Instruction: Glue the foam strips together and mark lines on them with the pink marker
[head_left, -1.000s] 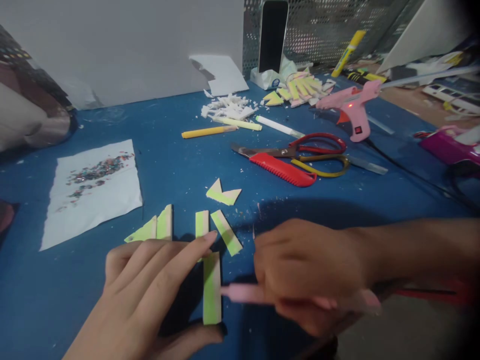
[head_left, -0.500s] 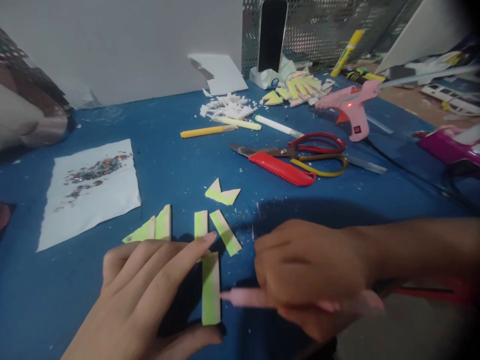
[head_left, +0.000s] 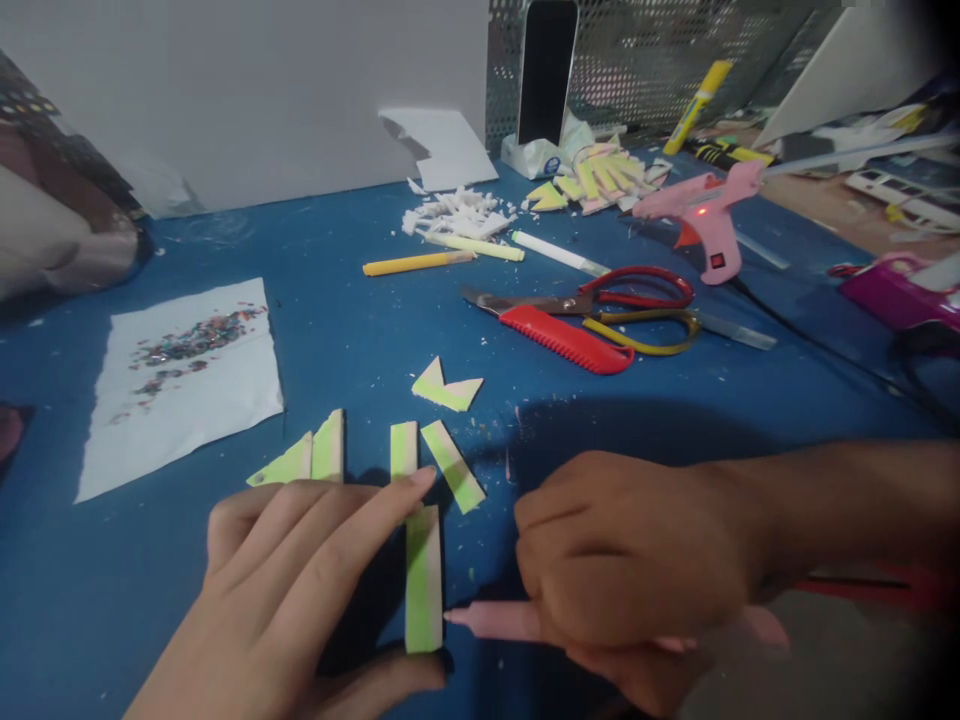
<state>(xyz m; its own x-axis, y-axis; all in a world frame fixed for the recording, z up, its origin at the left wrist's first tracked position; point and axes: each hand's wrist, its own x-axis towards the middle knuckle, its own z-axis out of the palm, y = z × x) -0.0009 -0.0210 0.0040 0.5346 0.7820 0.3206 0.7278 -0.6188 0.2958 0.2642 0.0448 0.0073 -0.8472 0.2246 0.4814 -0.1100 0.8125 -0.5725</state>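
A green-and-pale strip (head_left: 424, 585) spans the gap between forefinger and thumb of the left hand (head_left: 300, 575) above a blue table (head_left: 337, 340), its long axis running away from the person. The forefinger reaches to the far end and the thumb sits against the near one, the fingers bent around the piece; whether it rests on the surface or is raised a little cannot be told. From the right comes a pink pen (head_left: 499, 620), closed in the curled fingers of the right hand (head_left: 630, 550) and lying almost square across the strip's length. Its tip is at the strip's right edge, toward the thumb end; contact is too fine to make out. The left hand is the nearer, touching the strip, while the right stands apart, linked only by the pen. Just beyond the forefinger lies a slanting piece (head_left: 454, 468).
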